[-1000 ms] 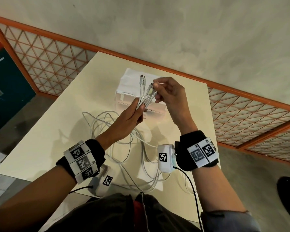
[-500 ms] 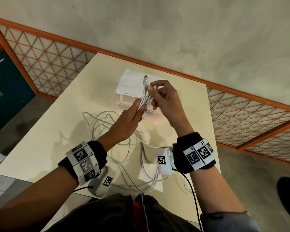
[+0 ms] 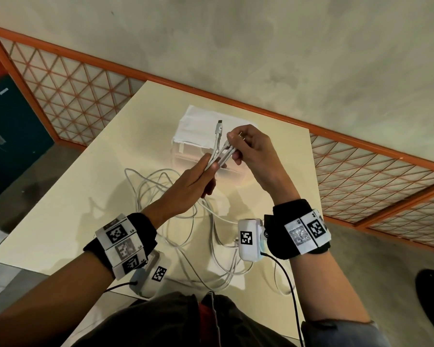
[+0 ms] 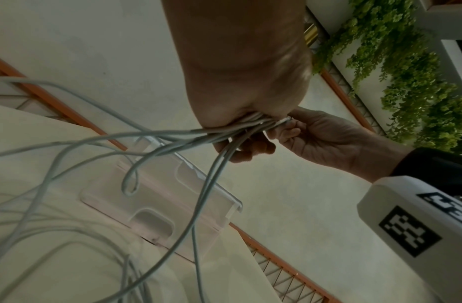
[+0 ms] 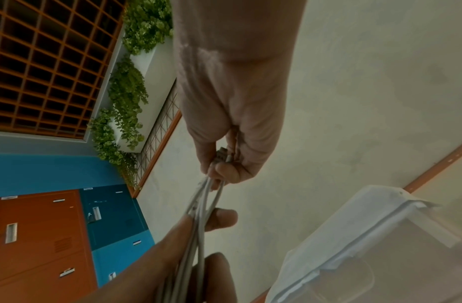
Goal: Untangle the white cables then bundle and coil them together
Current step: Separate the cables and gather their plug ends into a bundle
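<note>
Holding both hands raised over the table, wrists apart, fingertips close together. Left to right:

Left hand: fingers curled round a bunch of white cables just below their plug ends. Left wrist view shows at least four strands leaving that grip and dropping to the tabletop; exact count unclear where they overlap.

One plug end sticks up free above the left hand, untouched by the right.

Right hand: thumb and fingers pinching the other plug ends, about three, fanned out from the left-hand grip. Right wrist view shows connector tips inside the pinch, too blurred to count.

Rest of the cables lie in loose overlapping loops on the table between the two forearms, some reaching the near edge.

One clear plastic box, white cloth on top, sits behind the hands.
</note>
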A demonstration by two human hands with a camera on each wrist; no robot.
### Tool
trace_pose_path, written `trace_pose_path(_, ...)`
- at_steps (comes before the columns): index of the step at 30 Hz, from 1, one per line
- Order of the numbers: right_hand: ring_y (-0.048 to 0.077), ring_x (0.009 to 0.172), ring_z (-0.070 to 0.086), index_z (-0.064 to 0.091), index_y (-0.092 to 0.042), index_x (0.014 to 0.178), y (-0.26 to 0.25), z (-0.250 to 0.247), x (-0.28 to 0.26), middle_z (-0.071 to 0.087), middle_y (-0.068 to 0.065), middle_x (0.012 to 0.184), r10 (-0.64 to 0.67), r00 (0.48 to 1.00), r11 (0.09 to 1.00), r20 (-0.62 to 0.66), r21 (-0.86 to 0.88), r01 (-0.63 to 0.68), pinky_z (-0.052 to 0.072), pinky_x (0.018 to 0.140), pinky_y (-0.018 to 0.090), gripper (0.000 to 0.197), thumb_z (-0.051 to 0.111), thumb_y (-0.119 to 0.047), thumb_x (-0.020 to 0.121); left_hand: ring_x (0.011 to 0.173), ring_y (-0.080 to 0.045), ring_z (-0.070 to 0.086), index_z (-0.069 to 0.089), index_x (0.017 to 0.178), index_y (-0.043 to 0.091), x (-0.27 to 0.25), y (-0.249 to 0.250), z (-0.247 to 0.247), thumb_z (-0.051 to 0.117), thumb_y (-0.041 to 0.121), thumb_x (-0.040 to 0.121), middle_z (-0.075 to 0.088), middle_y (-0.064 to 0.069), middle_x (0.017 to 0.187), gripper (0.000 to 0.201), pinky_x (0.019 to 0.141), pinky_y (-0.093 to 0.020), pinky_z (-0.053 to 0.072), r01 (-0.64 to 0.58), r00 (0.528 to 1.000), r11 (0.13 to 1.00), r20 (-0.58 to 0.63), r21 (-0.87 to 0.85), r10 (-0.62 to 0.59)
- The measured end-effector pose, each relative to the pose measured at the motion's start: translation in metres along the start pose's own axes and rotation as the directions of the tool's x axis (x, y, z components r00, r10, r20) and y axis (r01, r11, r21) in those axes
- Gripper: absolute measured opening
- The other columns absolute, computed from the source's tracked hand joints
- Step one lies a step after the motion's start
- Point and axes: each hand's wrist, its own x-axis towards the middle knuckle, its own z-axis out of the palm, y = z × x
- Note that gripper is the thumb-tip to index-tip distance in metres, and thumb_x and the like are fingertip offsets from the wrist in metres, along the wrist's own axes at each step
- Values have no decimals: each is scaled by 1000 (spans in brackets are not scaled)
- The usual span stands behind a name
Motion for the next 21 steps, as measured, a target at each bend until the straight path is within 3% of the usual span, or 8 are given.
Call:
trace_pose_path(2, 8, 50, 50, 57, -5, 98, 0, -1, 0, 59, 9, 74, -13, 1000, 1000, -8, 12, 13, 43, 50, 18, 8, 58, -12, 93, 60, -16, 52, 49, 86, 32, 1, 0, -1, 34, 34, 101, 56, -4, 65, 21, 63, -31, 47, 6, 1000, 999, 8, -34, -6)
trace_pose_path(5, 10, 54, 48, 55, -9, 118, 2, -4, 0, 56, 3, 73, -1, 1000, 999, 22, 45, 0, 43, 52, 19, 27, 59, -14, 92, 64, -21, 55, 54, 100, 37, 1, 0, -5, 37, 33, 101, 57, -7, 68, 18, 60, -28, 47, 31, 997, 997, 74, -69, -26)
trace_pose_path(7, 9, 57, 46, 55, -10, 125, 4, -6, 1, 55, -4, 71, 32, 995, 999, 93, 26, -35, 42, 54, 19, 33, 58, -17, 93, 67, -25, 56, 57, 105, 30, 1, 0, -9, 38, 32, 101, 58, -7, 69, 20, 62, -32, 46, 76, 988, 995, 138, -71, -65)
trace_pose_path(12, 10, 52, 43, 59, -1, 104, 6, -6, 1, 54, -7, 64, 56, 987, 998, 151, -24, -53, 40, 51, 18, 17, 55, -14, 94, 68, -16, 57, 57, 108, 5, 2, 4, -11, 37, 25, 102, 61, -9, 73, 29, 70, -30, 45, 175, 962, 982, 225, -76, -154)
trace_pose_path(14, 8, 51, 44, 58, 0, 104, 5, -4, 0, 54, -4, 65, 57, 988, 998, 143, -41, -52, 40, 50, 18, 16, 55, -13, 94, 67, -17, 56, 55, 104, 4, 3, 9, -10, 38, 23, 101, 62, -11, 76, 26, 69, -30, 45, 193, 966, 975, 196, -108, -169)
trace_pose_path(18, 6, 48, 46, 57, -2, 102, 0, 1, -2, 51, 0, 64, 36, 984, 994, 172, -111, -17, 40, 50, 16, 12, 55, -11, 94, 56, -14, 49, 44, 101, 7, 7, 17, -1, 24, 45, 100, 58, -9, 71, 43, 56, -25, 42, 118, 993, 988, 33, -101, -115)
trace_pose_path(21, 4, 48, 47, 57, -4, 100, -2, 3, -3, 51, 1, 66, 20, 986, 991, 168, -137, 4, 41, 50, 16, 10, 57, -11, 93, 49, -18, 46, 39, 89, 17, 11, 15, 3, 27, 31, 103, 54, -10, 63, 24, 49, -30, 37, 59, 995, 988, -66, -145, -69)
